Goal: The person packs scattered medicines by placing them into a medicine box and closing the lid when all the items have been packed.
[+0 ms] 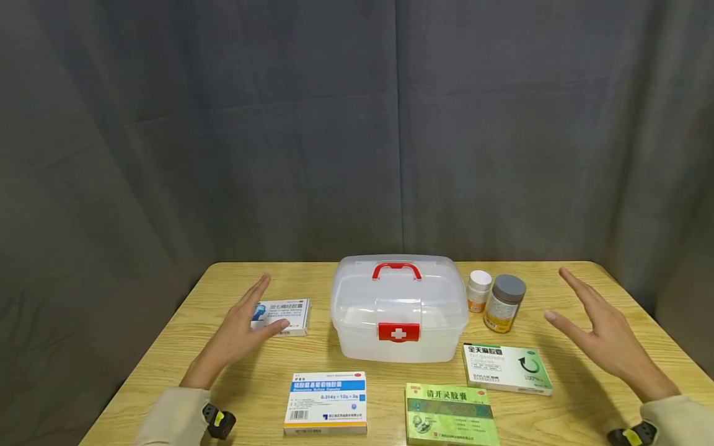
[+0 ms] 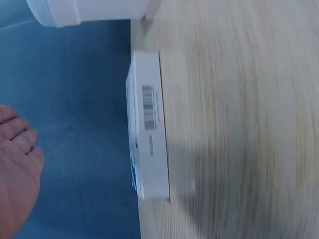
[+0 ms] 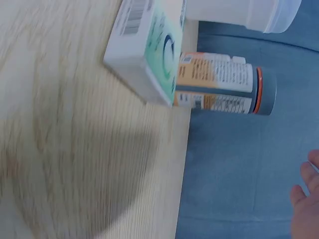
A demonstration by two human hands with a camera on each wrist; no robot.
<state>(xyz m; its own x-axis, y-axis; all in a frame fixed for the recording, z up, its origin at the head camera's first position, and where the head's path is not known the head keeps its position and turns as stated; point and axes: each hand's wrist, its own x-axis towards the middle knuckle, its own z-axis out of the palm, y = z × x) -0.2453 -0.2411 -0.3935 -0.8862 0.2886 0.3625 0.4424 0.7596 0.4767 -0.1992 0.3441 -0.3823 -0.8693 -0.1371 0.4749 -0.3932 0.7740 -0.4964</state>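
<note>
My left hand (image 1: 237, 334) hovers with straight fingers above the table's left side, holding nothing. In the head view it overlaps a white and blue medicine box (image 1: 290, 316); the left wrist view shows that box (image 2: 152, 124) from its barcode side. On the right, my right hand (image 1: 605, 334) is raised too, fingers extended and thumb apart. Nearest to it lies a white and green medicine box (image 1: 506, 368), with a grey-capped bottle (image 1: 504, 303) behind. Between the hands stands a translucent first-aid case (image 1: 398, 303), lid down, with a red handle (image 1: 396, 267) and red cross latch (image 1: 398, 332).
A small white-capped bottle (image 1: 478, 291) stands between the case and the grey-capped bottle. At the front lie a blue and white medicine box (image 1: 326, 402) and a green medicine box (image 1: 450, 415). A grey curtain (image 1: 312, 136) hangs behind the wooden table (image 1: 195, 297).
</note>
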